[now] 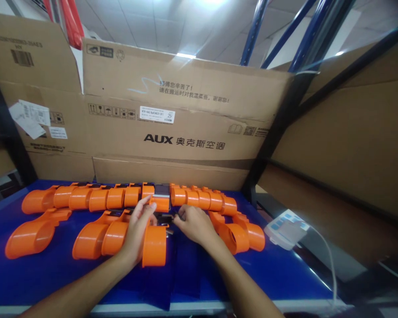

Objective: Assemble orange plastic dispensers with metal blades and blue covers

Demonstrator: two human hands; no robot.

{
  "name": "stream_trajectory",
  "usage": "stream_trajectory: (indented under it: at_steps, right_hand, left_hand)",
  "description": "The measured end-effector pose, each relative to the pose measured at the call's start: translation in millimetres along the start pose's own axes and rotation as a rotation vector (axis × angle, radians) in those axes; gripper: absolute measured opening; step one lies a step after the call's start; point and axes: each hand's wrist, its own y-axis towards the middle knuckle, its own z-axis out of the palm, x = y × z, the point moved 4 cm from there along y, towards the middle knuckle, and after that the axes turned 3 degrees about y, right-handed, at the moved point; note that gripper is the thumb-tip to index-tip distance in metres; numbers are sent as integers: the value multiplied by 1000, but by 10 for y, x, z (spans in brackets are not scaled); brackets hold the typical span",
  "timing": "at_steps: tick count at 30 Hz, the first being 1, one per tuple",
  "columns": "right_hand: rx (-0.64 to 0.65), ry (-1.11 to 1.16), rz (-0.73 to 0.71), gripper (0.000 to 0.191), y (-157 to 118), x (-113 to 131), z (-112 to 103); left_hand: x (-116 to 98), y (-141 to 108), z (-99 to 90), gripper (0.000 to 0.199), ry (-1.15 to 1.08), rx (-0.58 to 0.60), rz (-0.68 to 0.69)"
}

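My left hand (135,232) is closed around an orange plastic part with a wide ring-shaped body (154,247), held upright near the middle of the blue table. My right hand (194,223) is just to its right, fingers pinched at the end of a small dark piece (165,218) at the top of that part. Whether the dark piece is fixed to the part, I cannot tell. Beyond my left fingertips stands another orange part (159,204) with a grey flat piece (162,190) on top. Dark blue see-through sheets (185,269) lie or hang below my hands.
Several similar orange parts (97,199) form a row at the back, with others (31,238) in front at left and right. A white and blue box (287,229) with a cable lies at right. Cardboard (185,123) walls the back; a dark post (268,128) stands right.
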Motion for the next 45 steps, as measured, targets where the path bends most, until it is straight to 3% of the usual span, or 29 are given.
stream_trajectory:
  at_steps: [3, 7, 19, 32, 34, 37, 40, 45]
  right_hand:
    - [-135, 205, -61, 20, 29, -11, -103]
    - [-260, 472, -274, 22, -32, 108, -234]
    - [-358, 436, -597, 23, -137, 295, -289]
    - [-286, 491, -554, 28, -142, 296, -202]
    - [-255, 514, -536, 31, -140, 281, -200]
    - [-293, 519, -393, 27, -82, 164, -208]
    - [-284, 277, -213, 26, 12, 26, -184]
    - [23, -186, -109, 27, 108, -80, 5]
  left_hand:
    - [26, 1, 1, 81, -17, 19, -27]
    - [30, -13, 19, 81, -9, 39, -30]
    - [128, 45, 16, 79, 56, 61, 54]
    - [128, 23, 67, 76, 51, 177, 17]
    - [96, 11, 68, 67, 49, 161, 21]
    - [46, 1, 60, 45, 48, 135, 23]
    - [44, 6, 50, 33, 20, 136, -18]
    - [85, 19, 26, 32, -14, 128, -68]
